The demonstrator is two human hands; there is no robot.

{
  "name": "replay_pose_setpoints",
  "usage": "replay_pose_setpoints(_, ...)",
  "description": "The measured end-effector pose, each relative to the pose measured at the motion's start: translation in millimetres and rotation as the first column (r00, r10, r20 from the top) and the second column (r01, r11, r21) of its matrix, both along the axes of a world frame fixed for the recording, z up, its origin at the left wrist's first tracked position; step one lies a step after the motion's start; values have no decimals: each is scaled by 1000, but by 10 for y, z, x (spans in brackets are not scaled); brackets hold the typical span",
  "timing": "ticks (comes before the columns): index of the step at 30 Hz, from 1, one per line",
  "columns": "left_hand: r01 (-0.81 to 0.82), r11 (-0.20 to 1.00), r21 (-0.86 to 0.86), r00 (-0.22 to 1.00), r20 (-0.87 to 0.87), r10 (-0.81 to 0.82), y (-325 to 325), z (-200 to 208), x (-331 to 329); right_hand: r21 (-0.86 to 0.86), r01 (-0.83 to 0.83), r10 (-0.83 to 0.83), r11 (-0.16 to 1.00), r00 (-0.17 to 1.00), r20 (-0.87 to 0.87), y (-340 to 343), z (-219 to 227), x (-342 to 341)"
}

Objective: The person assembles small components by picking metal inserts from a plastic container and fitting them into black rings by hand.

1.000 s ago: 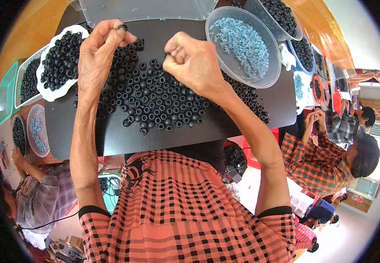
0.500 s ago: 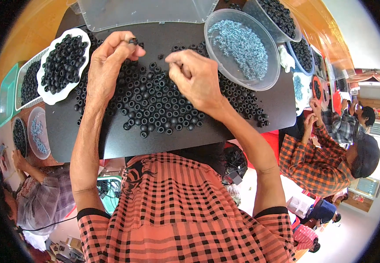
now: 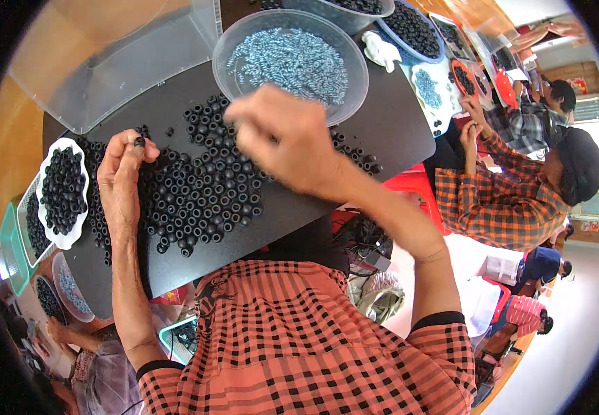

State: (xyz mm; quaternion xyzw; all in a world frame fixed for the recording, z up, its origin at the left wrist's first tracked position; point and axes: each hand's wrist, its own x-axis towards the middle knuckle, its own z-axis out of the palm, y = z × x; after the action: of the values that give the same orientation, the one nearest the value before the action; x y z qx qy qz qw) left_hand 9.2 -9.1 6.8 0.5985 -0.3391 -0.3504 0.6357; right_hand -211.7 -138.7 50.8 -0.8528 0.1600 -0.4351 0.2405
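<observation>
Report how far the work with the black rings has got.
Done: a white dish at the left holds black pieces. In hand: the left hand pinches one black ring; the right hand is blurred near the clear bowl of small blue-grey parts. Left: many loose rings on the black table.

Just one view here, a head-mounted fisheye looking steeply down over the wearer's chest at the black table, pretty close in. Straight edges bow toward the rim, the table's far edge sits at the top, and forearms enter from the bottom.
</observation>
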Motion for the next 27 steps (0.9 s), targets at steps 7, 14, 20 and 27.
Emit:
replay_pose_setpoints(7,-9,1000,-18,998,59,10,-32,3,-24,-93,79,-103,993,950,-296,-949,-188,-187)
replay_pose_setpoints(14,1,1000,-8,997,78,-1,-16,3,-20,17,0,7,1000,916,-400,-1090,-270,-212)
replay_pose_setpoints(20,-3,1000,8,997,74,2,-34,8,-41,55,96,-71,994,934,-349,-1134,-210,-240)
replay_pose_setpoints(27,-10,1000,3,998,56,10,-20,-29,-18,-86,47,-76,995,923,-377,-1051,-214,-133)
